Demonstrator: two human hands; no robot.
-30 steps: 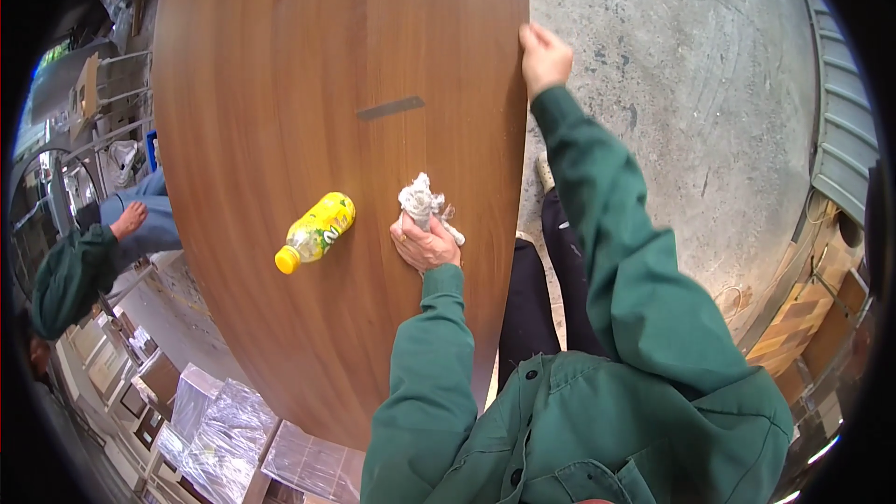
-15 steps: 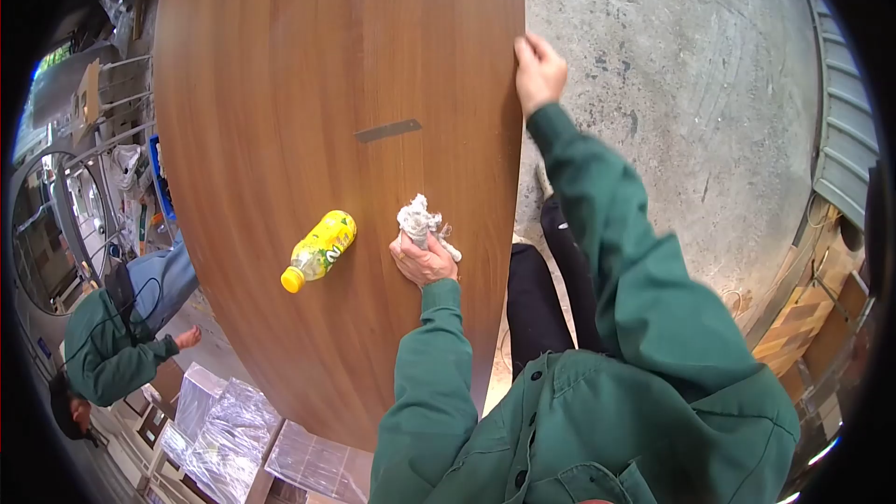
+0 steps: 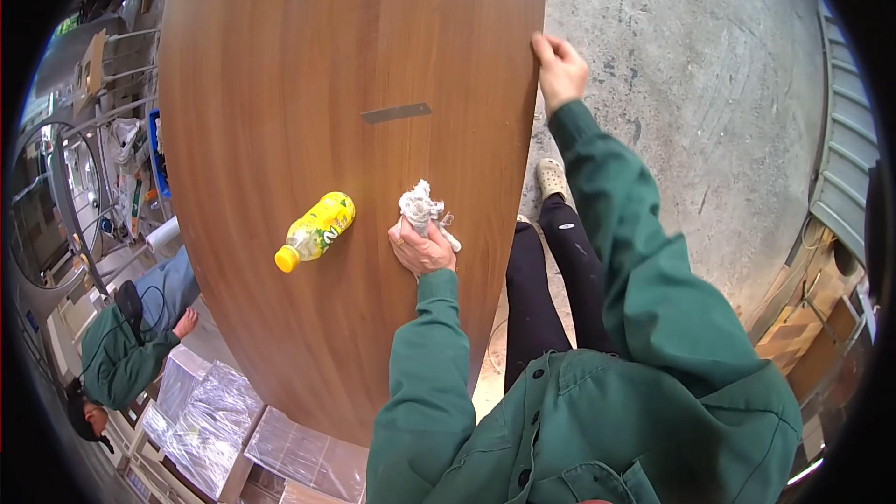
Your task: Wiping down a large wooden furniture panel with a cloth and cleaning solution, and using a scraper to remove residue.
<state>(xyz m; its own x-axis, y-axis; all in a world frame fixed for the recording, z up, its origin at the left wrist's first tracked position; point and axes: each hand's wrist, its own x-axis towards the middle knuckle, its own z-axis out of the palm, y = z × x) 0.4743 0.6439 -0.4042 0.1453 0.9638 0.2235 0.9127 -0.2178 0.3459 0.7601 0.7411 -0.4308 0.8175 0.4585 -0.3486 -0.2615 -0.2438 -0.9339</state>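
A green-clad worker (image 3: 123,359) is seen near plastic-wrapped boxes (image 3: 217,425), while ribbed metal (image 3: 845,149) borders a scuffed concrete floor (image 3: 700,103).

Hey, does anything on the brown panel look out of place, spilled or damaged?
Mildly, yes: the yellow bottle lies on its side on the panel, cap toward the lower left, though no spill shows. The white cloth in the left hand looks ragged, with loose threads. No damage to the panel stands out.
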